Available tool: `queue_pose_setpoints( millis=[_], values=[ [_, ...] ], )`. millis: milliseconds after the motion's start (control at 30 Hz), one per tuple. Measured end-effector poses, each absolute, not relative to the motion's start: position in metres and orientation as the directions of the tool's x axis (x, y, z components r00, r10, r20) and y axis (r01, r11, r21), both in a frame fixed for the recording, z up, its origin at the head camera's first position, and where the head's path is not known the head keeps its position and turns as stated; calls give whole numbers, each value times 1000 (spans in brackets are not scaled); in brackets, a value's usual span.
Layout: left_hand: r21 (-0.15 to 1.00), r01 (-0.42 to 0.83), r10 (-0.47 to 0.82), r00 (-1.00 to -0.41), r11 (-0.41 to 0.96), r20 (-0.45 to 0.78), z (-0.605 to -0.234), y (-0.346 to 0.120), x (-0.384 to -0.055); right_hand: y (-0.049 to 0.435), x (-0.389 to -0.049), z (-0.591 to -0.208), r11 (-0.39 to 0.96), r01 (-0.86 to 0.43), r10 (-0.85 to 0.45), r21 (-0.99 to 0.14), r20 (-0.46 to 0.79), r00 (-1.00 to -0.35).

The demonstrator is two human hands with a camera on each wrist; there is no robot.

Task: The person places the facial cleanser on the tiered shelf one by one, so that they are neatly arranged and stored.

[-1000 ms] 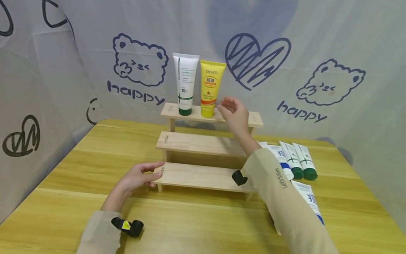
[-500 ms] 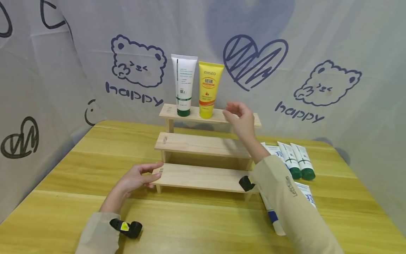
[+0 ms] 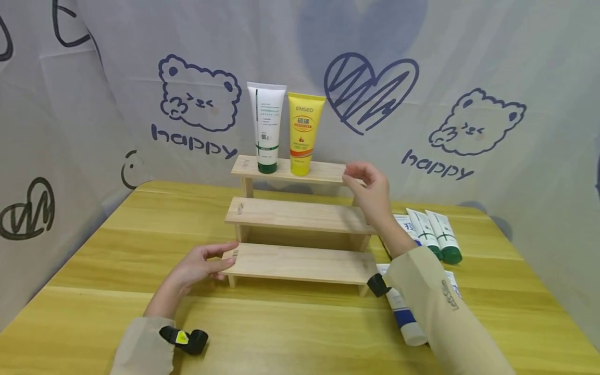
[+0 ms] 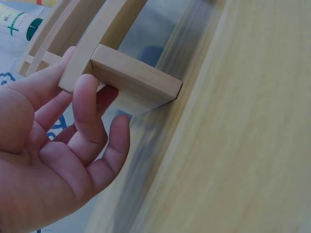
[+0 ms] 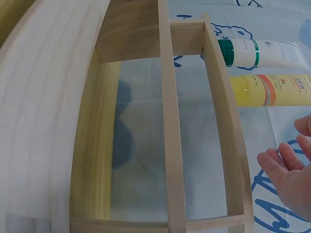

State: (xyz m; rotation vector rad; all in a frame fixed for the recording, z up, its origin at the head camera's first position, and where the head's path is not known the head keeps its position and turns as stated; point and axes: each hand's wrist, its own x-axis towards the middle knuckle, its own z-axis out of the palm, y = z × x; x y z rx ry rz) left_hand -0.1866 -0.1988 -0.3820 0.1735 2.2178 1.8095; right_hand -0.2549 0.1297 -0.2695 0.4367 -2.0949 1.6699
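Observation:
A three-tier wooden display stand [image 3: 300,263] stands on the table. My left hand [image 3: 199,266] pinches the left end of its lowest board between thumb and fingers; the left wrist view shows the fingertips at the board's corner [image 4: 77,65]. On the top board, a white tube [image 3: 268,122] with a green cap and a yellow tube [image 3: 304,133] stand upright on their caps, side by side towards the left. My right hand [image 3: 372,190] is at the right end of that top board, holding nothing. The right wrist view shows its fingers [image 5: 272,165] loosely bent, apart from the yellow tube.
Several more tubes lie flat on the table right of the stand, among them green-capped ones [image 3: 442,234] and a blue-banded one [image 3: 403,315]. My right sleeve [image 3: 436,302] partly covers them. A printed cloth [image 3: 290,41] hangs behind the table.
My right hand has moved right along the top board, away from the yellow tube. The left hand keeps its hold on the lowest board. The head view has shifted slightly.

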Motion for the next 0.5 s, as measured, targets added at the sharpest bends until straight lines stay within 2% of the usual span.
queue_pose_setpoints(
  millis=[500],
  values=[
    [974,-98,260,-954,205,-151,-380,-198,-186,159,-233,-273,286,-446,13,-848,468,-883]
  ],
)
